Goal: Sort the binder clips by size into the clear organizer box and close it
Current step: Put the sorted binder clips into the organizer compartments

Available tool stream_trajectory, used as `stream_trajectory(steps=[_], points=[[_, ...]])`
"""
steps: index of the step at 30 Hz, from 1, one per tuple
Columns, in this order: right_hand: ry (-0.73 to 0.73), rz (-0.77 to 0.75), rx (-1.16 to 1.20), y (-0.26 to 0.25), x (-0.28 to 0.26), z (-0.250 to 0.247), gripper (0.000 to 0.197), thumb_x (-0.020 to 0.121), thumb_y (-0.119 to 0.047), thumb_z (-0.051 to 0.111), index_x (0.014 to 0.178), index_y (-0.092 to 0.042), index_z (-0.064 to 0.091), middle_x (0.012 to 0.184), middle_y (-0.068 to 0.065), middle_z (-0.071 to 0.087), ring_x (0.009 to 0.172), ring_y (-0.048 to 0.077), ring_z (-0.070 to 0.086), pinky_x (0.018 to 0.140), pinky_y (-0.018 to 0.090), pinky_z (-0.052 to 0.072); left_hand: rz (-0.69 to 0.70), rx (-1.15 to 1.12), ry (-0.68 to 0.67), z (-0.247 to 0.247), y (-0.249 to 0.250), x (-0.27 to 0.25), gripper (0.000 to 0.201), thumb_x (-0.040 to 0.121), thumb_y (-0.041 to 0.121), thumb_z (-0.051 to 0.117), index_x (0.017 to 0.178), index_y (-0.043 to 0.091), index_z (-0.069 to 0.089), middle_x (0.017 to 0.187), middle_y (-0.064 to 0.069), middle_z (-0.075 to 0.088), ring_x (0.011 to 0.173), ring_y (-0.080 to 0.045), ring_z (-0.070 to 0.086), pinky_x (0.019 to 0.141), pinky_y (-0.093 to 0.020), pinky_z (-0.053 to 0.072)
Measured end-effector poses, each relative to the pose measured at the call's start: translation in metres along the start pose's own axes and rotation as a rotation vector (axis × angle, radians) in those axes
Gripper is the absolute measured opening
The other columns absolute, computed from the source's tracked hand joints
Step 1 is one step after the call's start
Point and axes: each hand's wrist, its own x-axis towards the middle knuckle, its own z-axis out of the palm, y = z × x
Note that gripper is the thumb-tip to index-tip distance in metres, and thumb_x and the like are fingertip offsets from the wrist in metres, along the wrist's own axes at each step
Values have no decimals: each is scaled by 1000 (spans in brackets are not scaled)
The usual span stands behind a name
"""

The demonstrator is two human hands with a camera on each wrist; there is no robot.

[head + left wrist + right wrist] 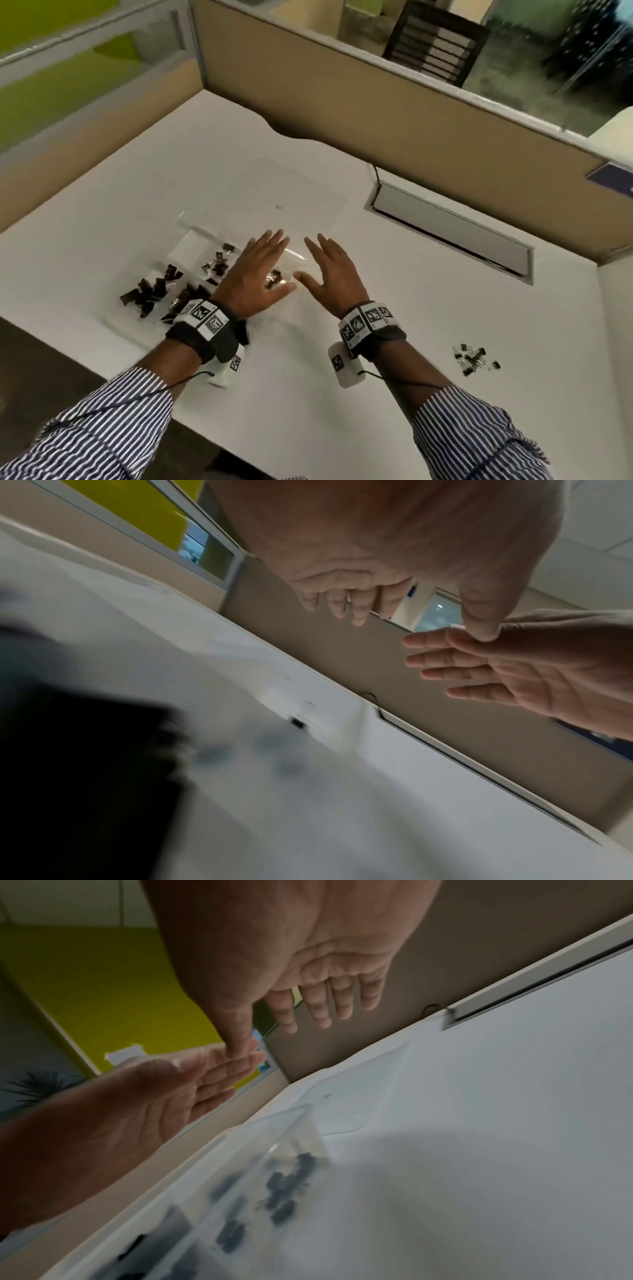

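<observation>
Hands hover flat over the clear organizer box [191,240] at centre-left of the worktop [394,394]. Left hand [255,274] is above the box's right compartments, right hand [334,274] just right of it; fingers on both are straight and spread, holding nothing, no contact visible. Box is open, dark binder clips [150,294] in several compartments, lid [301,192] flat on the far side. Small loose pile [474,358] remains near right. Judgement: sorting unfinished; next is fetching those, then swinging the lid shut.
</observation>
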Motion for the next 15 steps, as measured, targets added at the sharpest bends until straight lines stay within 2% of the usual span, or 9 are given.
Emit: stream_trajectory(steps=[8,15], points=[[42,155,-31,114,-88,-41,71,95,-60,45,155,-27,24,163,5,17,151,25,13,121,43,19,132,25,-123,87,100,36,86,91,63,45,156,18,14,164,2,8,150,-9,-3,123,-42,7],[59,295,-25,194,-168,-62,69,96,-58,44,155,-28,24,164,4,16,151,24,12,122,41,17,222,16,-280,165,178,61,85,91,66,40,157,21,10,164,5,3,150,-7,-5,123,-41,8]])
